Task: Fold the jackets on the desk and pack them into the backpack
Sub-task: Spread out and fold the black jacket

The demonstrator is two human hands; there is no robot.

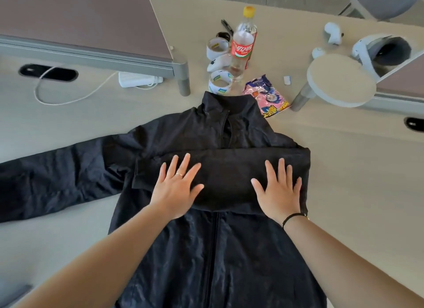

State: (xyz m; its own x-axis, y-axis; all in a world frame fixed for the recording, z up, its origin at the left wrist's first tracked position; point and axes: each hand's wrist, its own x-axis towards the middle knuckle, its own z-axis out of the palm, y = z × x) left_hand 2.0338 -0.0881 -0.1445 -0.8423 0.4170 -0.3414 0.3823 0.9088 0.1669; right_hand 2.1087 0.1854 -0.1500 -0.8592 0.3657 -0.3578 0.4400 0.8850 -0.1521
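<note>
A black zip-front jacket [195, 250] lies flat on the light desk [344, 170], collar pointing away from me. Its right sleeve is folded across the chest as a dark band. The other sleeve [52, 174] stretches out to the left. My left hand [176, 188] lies flat with spread fingers on the left end of the folded sleeve. My right hand [280, 190] presses flat on the right end, near the fold at the shoulder. No backpack is in view.
Beyond the collar stand a clear cola bottle [243, 39], two tape rolls [220, 81], a white controller [219, 63] and a pink snack packet [267, 96]. A monitor riser [91, 32] sits back left, a white headset [378, 50] and a round stand [341, 80] back right.
</note>
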